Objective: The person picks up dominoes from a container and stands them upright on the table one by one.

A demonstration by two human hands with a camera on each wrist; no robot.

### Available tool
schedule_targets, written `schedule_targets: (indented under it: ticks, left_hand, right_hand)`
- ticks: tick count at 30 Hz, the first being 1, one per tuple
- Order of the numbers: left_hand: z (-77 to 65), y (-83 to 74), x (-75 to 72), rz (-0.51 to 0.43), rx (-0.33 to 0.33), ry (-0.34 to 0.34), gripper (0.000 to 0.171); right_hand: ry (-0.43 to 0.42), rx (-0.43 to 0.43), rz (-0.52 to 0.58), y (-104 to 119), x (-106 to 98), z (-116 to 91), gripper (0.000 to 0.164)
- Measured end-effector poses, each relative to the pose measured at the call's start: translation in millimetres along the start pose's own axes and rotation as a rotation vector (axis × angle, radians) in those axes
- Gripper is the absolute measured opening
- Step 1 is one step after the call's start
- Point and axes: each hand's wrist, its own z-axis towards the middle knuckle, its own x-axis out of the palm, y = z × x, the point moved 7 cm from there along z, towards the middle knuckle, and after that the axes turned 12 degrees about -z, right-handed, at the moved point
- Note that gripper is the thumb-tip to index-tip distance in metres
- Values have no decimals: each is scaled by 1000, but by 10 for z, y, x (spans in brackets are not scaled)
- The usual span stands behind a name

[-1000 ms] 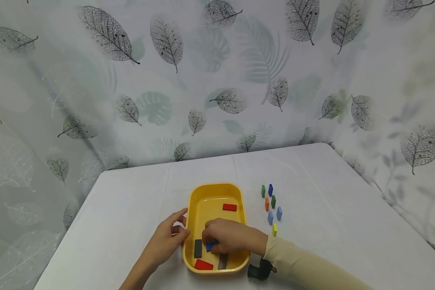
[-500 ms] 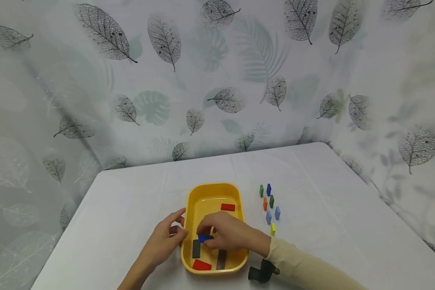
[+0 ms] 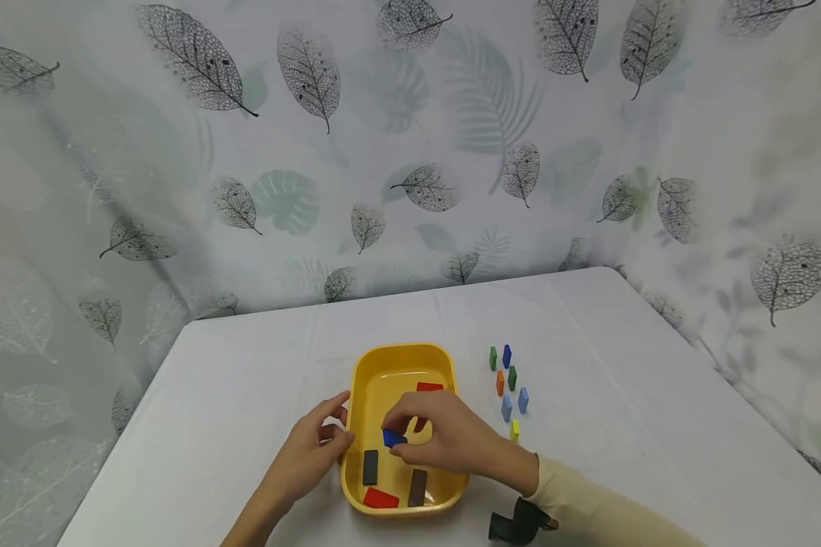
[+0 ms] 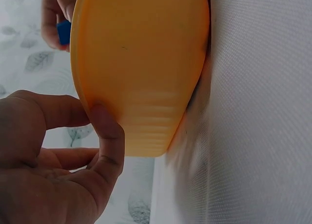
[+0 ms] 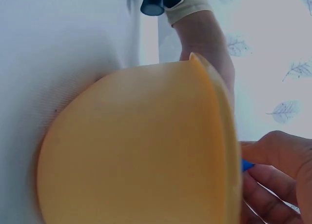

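Note:
My right hand point(image 3: 445, 433) pinches a blue domino point(image 3: 393, 438) between thumb and fingers, over the inside of a yellow plastic tray point(image 3: 353, 380). The left wrist view shows the blue domino point(image 4: 64, 32) above the rim. At the tray's left side, my left hand point(image 3: 311, 448) grips the rim, with a fingertip point(image 4: 102, 119) against the outer wall. Lying in the tray are a dark grey domino point(image 3: 370, 467), a brown domino point(image 3: 417, 488), a red domino point(image 3: 381, 498) near the front and another red domino point(image 3: 429, 387) at the back, partly hidden by the right hand.
Right of the tray, several dominoes stand upright on the white table point(image 3: 246, 365): green point(image 3: 493, 358), blue point(image 3: 507, 356), orange point(image 3: 500, 383), light blue point(image 3: 506, 409) and yellow point(image 3: 515, 431). A black wrist camera point(image 3: 520, 523) sits below the right sleeve. Leaf-patterned cloth hangs behind.
The right hand has lifted the blue domino from the tray floor, beside the dark grey one, and moved slightly right and back. The left hand has stayed at the rim.

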Motion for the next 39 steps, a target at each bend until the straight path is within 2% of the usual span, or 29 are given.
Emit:
schedule_targets:
  ticks: [6, 15, 28, 35, 39]
  left_hand:
    - [1, 9, 2, 8, -3, -4, 60]
    - [17, -14, 2, 28, 8, -4, 60]
    - [25, -14, -5, 19, 19, -8, 60]
    - [13, -10, -3, 22, 21, -9, 60]
    - [9, -1, -1, 32, 14, -11, 59]
  right_hand:
    - [-84, -20, 47, -2, -134, -124, 25]
    - [-163, 42, 72, -53, -367, -335, 25]
    - [-202, 57, 110, -154, -530, -608, 25]
    - [-214, 139, 114, -256, -585, -780, 26]
    - [-234, 152, 120, -291, -643, -872, 27]
